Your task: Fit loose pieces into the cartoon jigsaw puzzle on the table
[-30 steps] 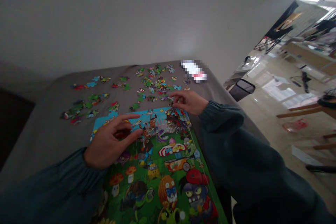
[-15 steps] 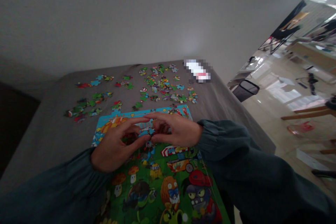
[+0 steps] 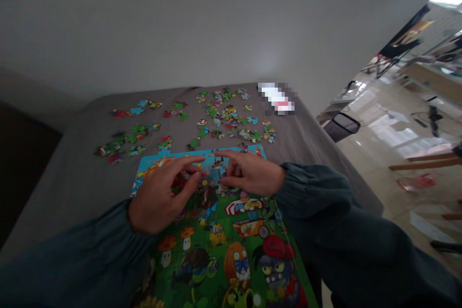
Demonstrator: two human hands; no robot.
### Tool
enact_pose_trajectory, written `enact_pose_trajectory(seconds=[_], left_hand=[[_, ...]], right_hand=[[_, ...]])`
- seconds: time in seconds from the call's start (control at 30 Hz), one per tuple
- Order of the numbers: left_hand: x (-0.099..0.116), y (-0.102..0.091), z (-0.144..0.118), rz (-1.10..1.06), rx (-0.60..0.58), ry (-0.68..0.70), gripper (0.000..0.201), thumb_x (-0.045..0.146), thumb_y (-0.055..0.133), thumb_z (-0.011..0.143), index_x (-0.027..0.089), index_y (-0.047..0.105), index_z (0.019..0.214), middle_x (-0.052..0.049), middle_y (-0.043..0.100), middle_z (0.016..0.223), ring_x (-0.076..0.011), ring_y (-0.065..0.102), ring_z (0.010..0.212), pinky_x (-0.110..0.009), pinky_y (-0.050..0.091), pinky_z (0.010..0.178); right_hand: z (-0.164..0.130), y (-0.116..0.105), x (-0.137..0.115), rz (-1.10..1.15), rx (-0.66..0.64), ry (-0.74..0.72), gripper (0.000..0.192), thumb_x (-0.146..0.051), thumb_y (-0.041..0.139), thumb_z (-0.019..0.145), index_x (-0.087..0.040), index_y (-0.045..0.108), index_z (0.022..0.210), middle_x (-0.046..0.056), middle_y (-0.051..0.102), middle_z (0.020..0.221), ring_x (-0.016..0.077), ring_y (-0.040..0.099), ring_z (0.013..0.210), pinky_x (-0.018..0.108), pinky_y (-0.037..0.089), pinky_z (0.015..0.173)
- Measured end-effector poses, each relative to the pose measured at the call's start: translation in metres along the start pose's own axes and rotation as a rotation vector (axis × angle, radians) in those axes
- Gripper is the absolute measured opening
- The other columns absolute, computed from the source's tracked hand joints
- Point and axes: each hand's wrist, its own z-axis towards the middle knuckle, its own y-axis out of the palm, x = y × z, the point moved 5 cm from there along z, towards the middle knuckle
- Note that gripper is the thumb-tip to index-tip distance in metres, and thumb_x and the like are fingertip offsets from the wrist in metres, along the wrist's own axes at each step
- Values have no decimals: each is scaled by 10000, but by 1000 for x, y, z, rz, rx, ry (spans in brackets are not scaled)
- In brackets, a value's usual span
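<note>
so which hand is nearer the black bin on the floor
Right. The right hand rests on the puzzle toward the black bin; the left hand lies farther across.

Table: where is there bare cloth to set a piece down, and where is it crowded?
Bare grey cloth lies left of the assembled puzzle, below the left cluster of loose pieces. A narrower strip runs along the right edge. The far middle is crowded with scattered pieces; both hands, left hand and right hand, cover the puzzle's top.

A grey table point(image 3: 65, 178) carries a colourful puzzle board point(image 3: 231, 245) and scattered loose pieces point(image 3: 224, 115).
</note>
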Motion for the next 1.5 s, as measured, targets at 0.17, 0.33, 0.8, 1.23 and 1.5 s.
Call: enact_pose_trajectory(seconds=[0.17,0.33,0.8,1.23,1.5], left_hand=[[2,0,0,32,11,43,341,406,504,964,253,618,1246,-40,759,1008,-219,696,901,-379,534,837],[5,-2,1,48,37,70,307,389,493,957,226,676,1143,-48,746,939,-217,682,849,-372,526,817],[6,-1,2,86,19,194,260,326,490,961,215,708,1051,-45,757,980,-224,682,906,-381,510,834],[0,14,2,112,-88,276,282,302,462,963,234,732,1010,-44,759,1066,-233,659,1052,-433,492,964],[-2,16,1,123,-77,297,270,272,469,967,237,731,1020,-41,753,1077,-233,641,1073,-431,483,972]], right_hand=[[-3,-7,-15,-300,62,-103,470,-285,651,926,-134,567,1363,46,684,848,179,633,791,305,468,723],[-8,3,-20,-520,-22,-294,405,-397,681,903,-189,667,1251,131,580,1168,253,566,1055,397,470,902],[2,6,-11,-625,146,-177,360,-357,543,990,-162,629,1281,123,577,1155,254,511,1043,388,436,915],[2,9,-10,-618,183,-228,343,-356,521,993,-168,631,1258,116,579,1140,251,489,1000,401,425,897],[3,10,-14,-625,164,-215,361,-356,495,1004,-153,616,1278,120,571,1167,250,489,1003,407,425,917]])
